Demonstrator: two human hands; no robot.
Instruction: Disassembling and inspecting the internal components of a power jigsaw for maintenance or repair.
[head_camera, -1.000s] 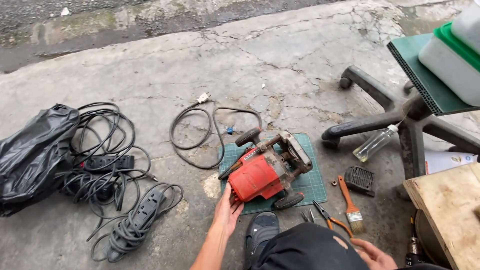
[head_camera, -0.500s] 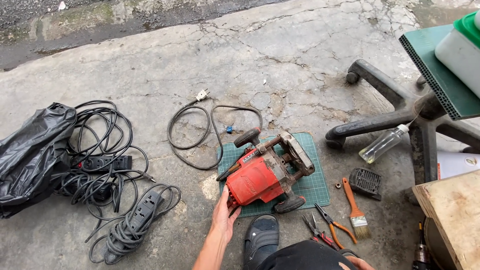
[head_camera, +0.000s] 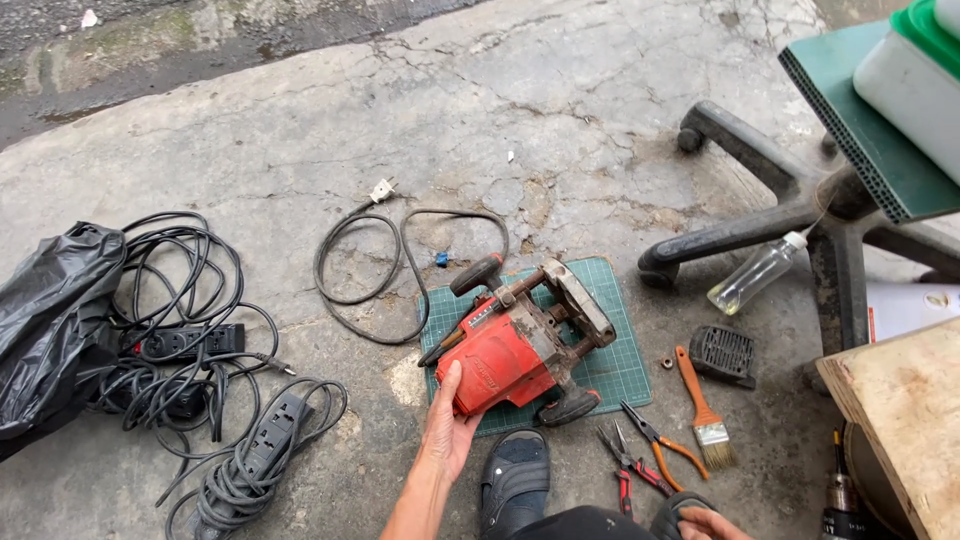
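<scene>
one cracked concrete floor (head_camera: 300, 150) under scattered tools

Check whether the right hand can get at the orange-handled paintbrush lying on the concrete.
Probably yes: the right hand is empty near the bottom edge, and the orange-handled paintbrush lies just above it on open concrete, with only pliers beside it.

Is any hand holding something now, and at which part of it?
The left hand rests on the red motor housing of the router, at its near end. A closed grip cannot be told. The right hand holds nothing visible.
</scene>
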